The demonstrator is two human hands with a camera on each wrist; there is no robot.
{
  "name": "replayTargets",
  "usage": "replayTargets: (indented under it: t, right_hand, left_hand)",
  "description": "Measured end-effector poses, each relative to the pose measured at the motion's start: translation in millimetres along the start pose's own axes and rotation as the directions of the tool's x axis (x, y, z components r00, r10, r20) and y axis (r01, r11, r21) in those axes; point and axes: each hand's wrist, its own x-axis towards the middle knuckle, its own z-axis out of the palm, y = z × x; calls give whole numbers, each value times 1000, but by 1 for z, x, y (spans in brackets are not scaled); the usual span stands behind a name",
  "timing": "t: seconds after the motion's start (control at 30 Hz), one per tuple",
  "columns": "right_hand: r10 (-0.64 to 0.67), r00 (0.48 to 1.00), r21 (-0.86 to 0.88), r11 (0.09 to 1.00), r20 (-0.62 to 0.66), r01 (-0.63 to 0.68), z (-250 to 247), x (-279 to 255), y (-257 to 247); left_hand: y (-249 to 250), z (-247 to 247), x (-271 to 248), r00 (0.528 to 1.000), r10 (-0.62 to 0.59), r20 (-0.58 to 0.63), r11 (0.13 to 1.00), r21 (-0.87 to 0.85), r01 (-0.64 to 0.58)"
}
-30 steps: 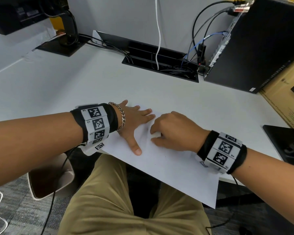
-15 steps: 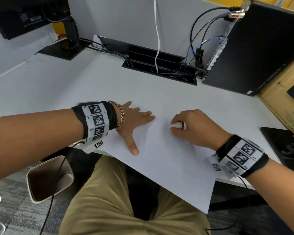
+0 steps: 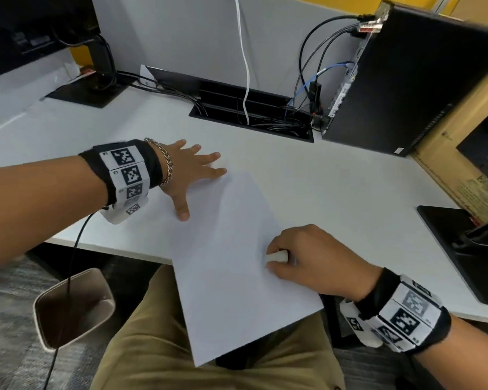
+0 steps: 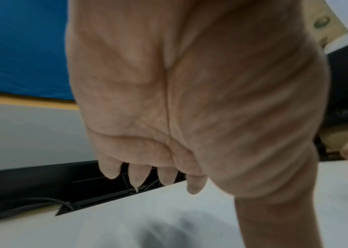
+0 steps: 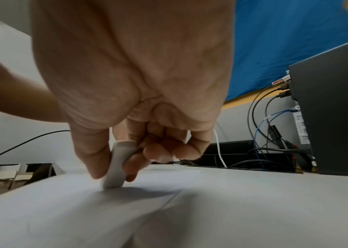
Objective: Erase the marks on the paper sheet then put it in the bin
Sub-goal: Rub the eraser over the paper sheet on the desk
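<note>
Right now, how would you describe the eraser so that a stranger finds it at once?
Find the white desk and the paper sheet hanging over its near edge. On the sheet's right side, the right hand pinches the white eraser, its end pressed to the paper. It is the only small rounded block there.

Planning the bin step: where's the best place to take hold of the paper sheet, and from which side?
Judging from its pose, take the paper sheet at the near edge that overhangs the desk above the lap. Come from the person's side, thumb above and fingers below. The rest lies flat on the desk, with nothing to get under. The right hand still pinches the eraser.
</note>
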Motion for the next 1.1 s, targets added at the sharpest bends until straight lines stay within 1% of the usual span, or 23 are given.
replayTargets:
  t: [0.1,0.23,0.3,0.47,0.6,0.73,0.83,1.0,1.1]
  right_hand:
    - [-1,1000,14,1000,-14,1,2,-1,-8]
    - [11,1000,59,998,-24,-9,-13,6,-6]
    - [13,999,34,999,-32,-12,-26,17,3]
    - [119,990,-61,990,-79,-124,-41,57,30]
    - [114,989,-87,989,-94,-123,-41,84,35]
    - [124,988,-109,985,-91,-133,-36,100,37]
    - [134,989,-127,982,-70,-142,-32,105,37]
    - [162,983,-146,974,-82,-172,-29,108,34]
    - [123,991,-180,975,-59,-132,-23,108,26]
  left_hand:
    - [10,-8,-2,999,31,-15,999,-29,-32]
    - [32,-14,-1,988,152,1,968,-204,-148]
    - [43,-14,2,985,174,19,953,-254,-164]
    - [58,-6,17,991,132,10,953,-278,-124]
    - [64,5,25,995,100,-7,954,-282,-98]
    - [70,5,27,997,61,-38,949,-307,-70]
    - [72,7,28,997,60,-46,953,-293,-71]
    - [72,12,28,996,61,-61,947,-311,-77]
    - [72,13,31,996,55,-67,948,-309,-74]
